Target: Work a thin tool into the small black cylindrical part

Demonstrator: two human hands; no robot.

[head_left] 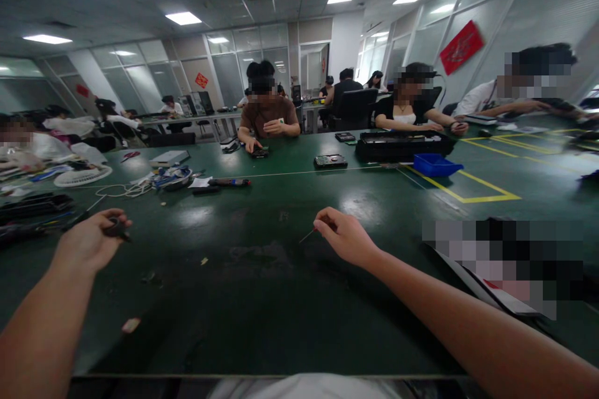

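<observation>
Over the left part of the green table [281, 336], my left hand [88, 243] is closed on a small dark object [115, 229] whose kind I cannot make out. Between the thumb and fingers of my right hand [349, 238] is a thin metal rod [307, 236], its free end pointing left and down; the rest is hidden by the hand. On the table between the hands lies a small yellowish scrap [204, 260]. A small pale chip-like piece [131, 325] lies nearer the front edge.
Tangled cables [171, 178], a dark screwdriver-like tool [229, 182] and a white round grille [83, 176] lie farther back. Hard drives [330, 161], a long black casing [405, 146] and a blue bin [435, 164] stand across the table. A partly blurred flat item [486, 283] lies right. Co-workers sit opposite.
</observation>
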